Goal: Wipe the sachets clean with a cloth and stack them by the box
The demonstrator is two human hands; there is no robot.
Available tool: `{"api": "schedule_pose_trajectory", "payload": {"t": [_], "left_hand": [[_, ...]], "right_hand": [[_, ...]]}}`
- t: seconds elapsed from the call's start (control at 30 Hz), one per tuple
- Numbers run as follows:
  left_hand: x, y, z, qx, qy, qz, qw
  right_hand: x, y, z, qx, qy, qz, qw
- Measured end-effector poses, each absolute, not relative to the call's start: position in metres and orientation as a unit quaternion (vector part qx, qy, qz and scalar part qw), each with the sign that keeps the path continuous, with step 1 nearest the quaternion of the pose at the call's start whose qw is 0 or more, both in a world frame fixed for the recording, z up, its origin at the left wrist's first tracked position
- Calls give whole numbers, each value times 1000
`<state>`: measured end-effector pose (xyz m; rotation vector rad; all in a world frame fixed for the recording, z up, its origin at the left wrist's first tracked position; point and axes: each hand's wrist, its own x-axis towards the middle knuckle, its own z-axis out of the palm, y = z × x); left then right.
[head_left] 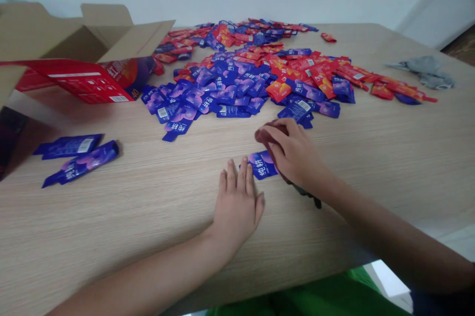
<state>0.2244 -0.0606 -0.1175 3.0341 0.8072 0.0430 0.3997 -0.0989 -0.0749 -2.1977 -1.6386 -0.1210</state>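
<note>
A single purple sachet (260, 164) lies flat on the wooden table (111, 222) near the front. My left hand (237, 202) rests palm down, fingers together, its fingertips touching the sachet's left edge. My right hand (293, 153) presses a dark reddish cloth (267, 135) down onto the sachet's right end; a dark bit of the cloth sticks out under the wrist. Just beyond the hands spreads a large pile of purple and red sachets (260, 73).
An open cardboard box (74, 39) with a red carton (89, 81) in front of it stands at the back left. Two purple sachets (76, 155) lie apart at the left. A grey cloth (425, 69) sits at the right. Green fabric (334, 296) shows below the table's front edge.
</note>
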Motion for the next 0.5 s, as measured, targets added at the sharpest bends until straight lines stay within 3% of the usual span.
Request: {"api": "schedule_pose_trajectory", "payload": {"t": [0.27, 0.5], "left_hand": [[226, -62, -115, 968, 250, -15, -2], [226, -61, -115, 964, 265, -27, 10]], "right_hand": [[361, -78, -103, -763, -635, -32, 119], [383, -92, -107, -798, -587, -73, 115]]}}
